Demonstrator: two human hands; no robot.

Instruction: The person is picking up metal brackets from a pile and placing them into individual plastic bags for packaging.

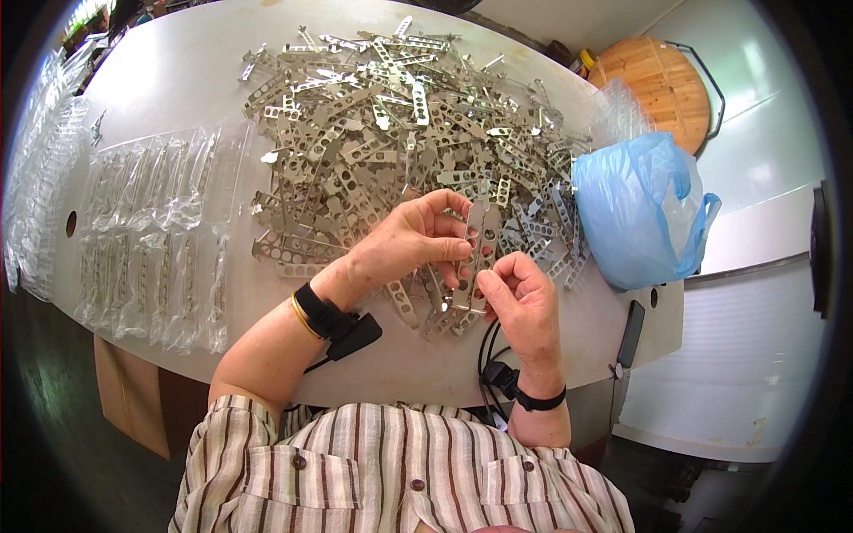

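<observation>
My left hand pinches a perforated metal strip between thumb and fingers, a little above the near side of a heap. The lower end of the strip meets my right hand, whose thumb and fingers close on it. There may be more than one strip in my grip; the overlap with the parts behind hides this. Beneath and beyond both hands spreads a big heap of similar flat metal strips with round holes, lying loose in all directions.
At the left, a clear plastic tray holds bagged metal strips in two rows, beside stacked clear trays. A blue plastic bag stands at the right, before a round wooden board. A black cable runs near my right wrist.
</observation>
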